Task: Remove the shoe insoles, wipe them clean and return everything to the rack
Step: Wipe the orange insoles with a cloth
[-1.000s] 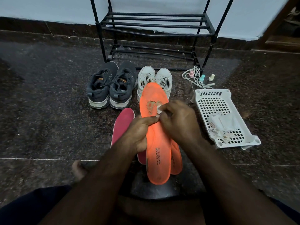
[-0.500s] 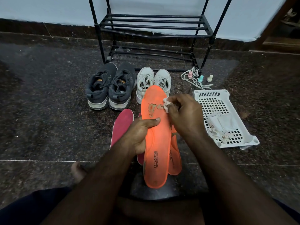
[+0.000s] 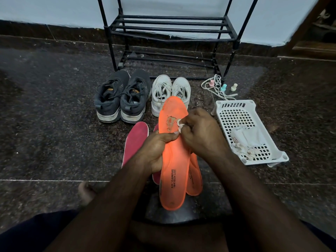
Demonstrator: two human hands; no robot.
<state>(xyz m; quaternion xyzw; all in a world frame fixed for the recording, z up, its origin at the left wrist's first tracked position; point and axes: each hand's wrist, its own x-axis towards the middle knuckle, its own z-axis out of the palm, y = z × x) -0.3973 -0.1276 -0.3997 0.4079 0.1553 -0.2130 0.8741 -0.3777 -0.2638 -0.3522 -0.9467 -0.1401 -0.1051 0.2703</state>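
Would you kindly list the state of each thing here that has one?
Orange insole: held up, worn patch near toe.
Left hand: grips the insole's edge.
Right hand: pinches white wipe against insole.
Second orange insole: lying on floor.
Dark shoes: on floor, off rack.
White shoes: likewise.
Rack: shelves bare.

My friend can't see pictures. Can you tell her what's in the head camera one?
A left hand holds an orange insole while the right hand rubs a small white wipe on its worn patch. Dark shoes, white shoes, a white basket and a black rack sit beyond.
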